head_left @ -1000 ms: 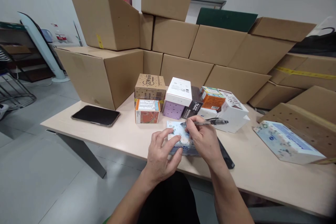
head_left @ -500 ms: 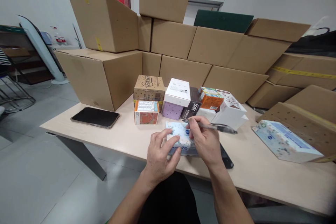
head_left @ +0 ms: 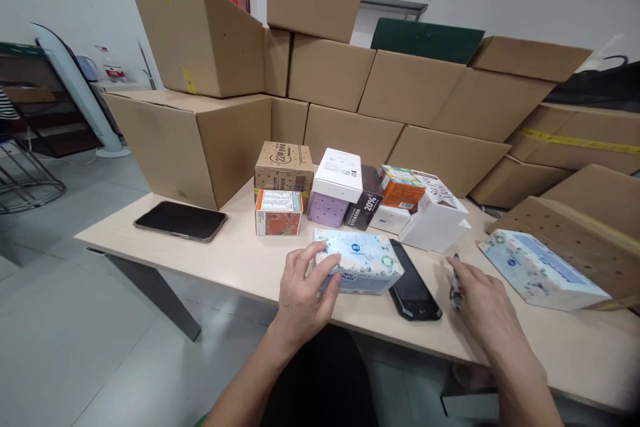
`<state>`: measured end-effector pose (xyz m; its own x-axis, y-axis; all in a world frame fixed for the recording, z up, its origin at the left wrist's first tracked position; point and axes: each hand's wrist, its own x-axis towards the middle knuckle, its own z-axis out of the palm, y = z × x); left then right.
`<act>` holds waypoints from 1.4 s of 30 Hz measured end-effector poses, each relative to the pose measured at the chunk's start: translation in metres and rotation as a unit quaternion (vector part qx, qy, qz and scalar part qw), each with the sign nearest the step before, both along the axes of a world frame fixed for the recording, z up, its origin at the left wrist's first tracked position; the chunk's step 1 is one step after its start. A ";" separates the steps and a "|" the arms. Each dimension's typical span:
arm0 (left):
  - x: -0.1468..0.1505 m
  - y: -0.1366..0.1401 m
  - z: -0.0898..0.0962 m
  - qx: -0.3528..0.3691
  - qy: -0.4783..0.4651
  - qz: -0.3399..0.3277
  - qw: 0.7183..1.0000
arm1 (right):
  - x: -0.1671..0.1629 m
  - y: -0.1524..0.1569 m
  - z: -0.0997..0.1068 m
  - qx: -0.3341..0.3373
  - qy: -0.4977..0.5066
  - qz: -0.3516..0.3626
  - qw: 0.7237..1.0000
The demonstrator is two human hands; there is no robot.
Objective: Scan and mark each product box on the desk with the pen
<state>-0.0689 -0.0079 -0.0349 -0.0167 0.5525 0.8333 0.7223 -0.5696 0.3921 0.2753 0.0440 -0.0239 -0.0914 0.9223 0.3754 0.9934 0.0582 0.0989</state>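
Observation:
My left hand [head_left: 307,287] grips the left end of a light blue floral tissue pack [head_left: 370,257], fingers on its top and thumb on its near side. The pack lies at the table's front edge. My right hand [head_left: 483,300] is low over the table, to the right of the pack, with a dark clear-barrelled pen [head_left: 456,290] at its fingers. The pen points along the hand, close to or touching the tabletop; part of it is hidden. Between pack and right hand lies a black rugged handheld device [head_left: 414,287], partly behind the pack.
Small cartons stand behind the pack: an orange-and-white box [head_left: 278,213], a brown box [head_left: 283,167], a white-lidded purple box [head_left: 336,177] and a white box [head_left: 437,217]. A phone [head_left: 181,221] lies left. Another tissue pack [head_left: 545,270] leans right. Stacked cardboard boxes [head_left: 345,137] wall the back.
My right hand has moved away from the tissue pack to the right, taking the pen down toward the tabletop. The pack's top and the black device are now uncovered. My left hand stays.

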 end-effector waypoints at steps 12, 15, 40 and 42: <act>0.001 0.002 0.000 -0.005 0.011 0.023 1.000 | -0.003 0.003 -0.010 -0.015 0.016 0.007 1.000; 0.001 0.002 0.000 -0.005 0.012 0.020 1.000 | -0.035 -0.014 -0.004 0.032 0.037 0.033 0.998; 0.000 -0.001 0.001 -0.020 0.010 0.002 1.000 | -0.139 -0.074 0.012 0.218 0.361 0.043 0.906; -0.001 -0.002 0.002 -0.026 0.009 -0.006 1.000 | -0.156 -0.081 0.016 0.221 0.375 0.067 0.898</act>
<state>-0.0697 -0.0100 -0.0329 0.0046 0.5959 0.8030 0.7230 -0.5567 0.4090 0.1195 -0.0374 -0.0083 0.2410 0.6671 0.7050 0.7773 0.3023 -0.5518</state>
